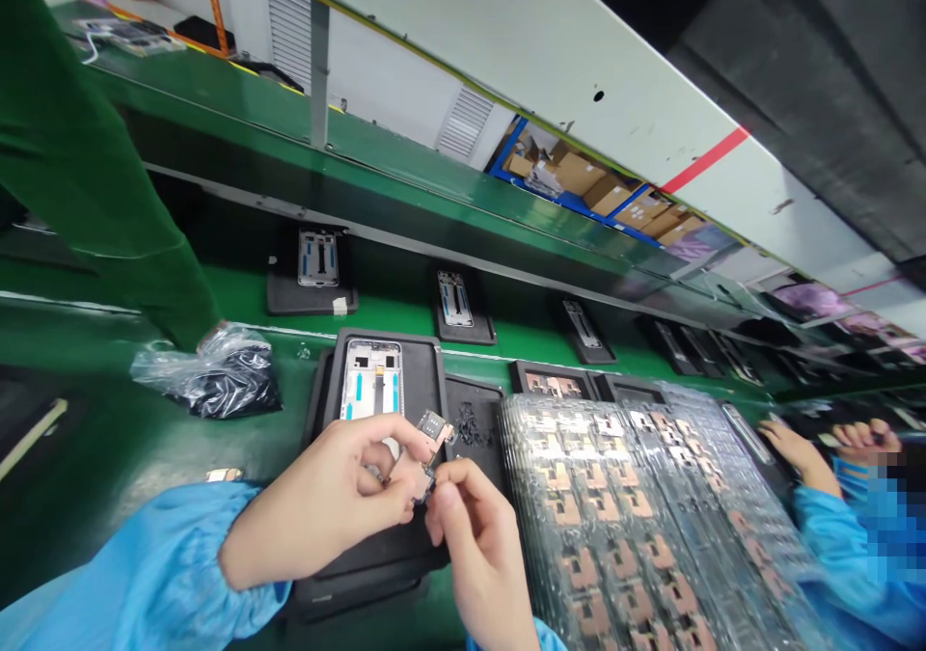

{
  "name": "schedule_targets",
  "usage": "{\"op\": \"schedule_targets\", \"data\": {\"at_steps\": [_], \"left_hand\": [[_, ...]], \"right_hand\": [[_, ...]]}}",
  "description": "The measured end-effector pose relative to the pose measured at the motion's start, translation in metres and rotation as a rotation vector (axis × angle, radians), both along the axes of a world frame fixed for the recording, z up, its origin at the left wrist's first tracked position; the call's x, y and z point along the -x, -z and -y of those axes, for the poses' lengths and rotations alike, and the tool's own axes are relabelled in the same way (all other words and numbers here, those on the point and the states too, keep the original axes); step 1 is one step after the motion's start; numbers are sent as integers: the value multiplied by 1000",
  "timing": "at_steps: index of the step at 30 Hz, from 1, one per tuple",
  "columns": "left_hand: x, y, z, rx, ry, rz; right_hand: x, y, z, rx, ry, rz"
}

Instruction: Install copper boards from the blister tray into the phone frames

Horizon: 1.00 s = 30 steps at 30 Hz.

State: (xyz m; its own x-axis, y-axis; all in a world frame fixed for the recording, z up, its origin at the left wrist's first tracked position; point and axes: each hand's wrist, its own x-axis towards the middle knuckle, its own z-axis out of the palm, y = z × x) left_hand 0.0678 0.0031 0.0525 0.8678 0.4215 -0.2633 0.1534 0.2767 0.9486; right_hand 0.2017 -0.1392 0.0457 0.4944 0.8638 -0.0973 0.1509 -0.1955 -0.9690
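Note:
My left hand [325,501] grips a small phone circuit board [416,473] with copper-coloured and silver patches, tilted in the air. Pinched fingers of my right hand [477,526] meet the board's lower right edge; whatever lies between their tips is too small to make out. Behind the board, a phone frame [374,381] with blue strips rests in a black foam tray [426,381]. Right of that, a shallow black tray [492,439] contains loose tiny dark pieces [470,424]. Stacked clear plastic trays [517,458] carrying many similar boards stand beside my right hand.
A plastic bag [231,376] of dark pieces lies on the green bench at left, near a green sleeve [108,169]. More phone frames [454,299] sit in black trays along the line behind. At far right are a co-worker's hands [800,453].

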Motion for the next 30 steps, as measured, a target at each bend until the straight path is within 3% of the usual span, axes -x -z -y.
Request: {"op": "schedule_targets", "data": {"at_steps": [2, 5, 8, 10, 11, 13, 16, 18, 20, 23, 26, 30], "left_hand": [[4, -2, 0, -132, 32, -15], [14, -3, 3, -686, 22, 63], [24, 2, 10, -1318, -169, 193], [26, 7, 12, -1503, -307, 309], [27, 9, 12, -1524, -347, 371], [25, 12, 10, -1402, -410, 445], [17, 8, 5, -1066, -514, 373], [11, 1, 3, -927, -570, 270], [4, -5, 3, -869, -556, 204], [0, -9, -4, -844, -484, 155], [2, 2, -22, -914, -417, 77], [2, 32, -49, -1074, -355, -76]], "right_hand": [[-1, 1, -1, -2, 24, 28], [-6, 2, -2, -10, 38, -49], [-10, -1, 0, 42, -33, -154], [-10, -3, 2, 59, -56, -158], [-10, -4, 3, 44, -46, -121], [-13, -7, 1, -61, 4, 79], [-20, -12, -10, -371, 71, 685], [-26, -16, -23, -542, 24, 1045], [-29, -20, -36, -622, -74, 1213], [-33, -23, -50, -659, -150, 1246], [-43, -22, -53, -644, -130, 1223], [-64, -18, -55, -546, 17, 829]]}}
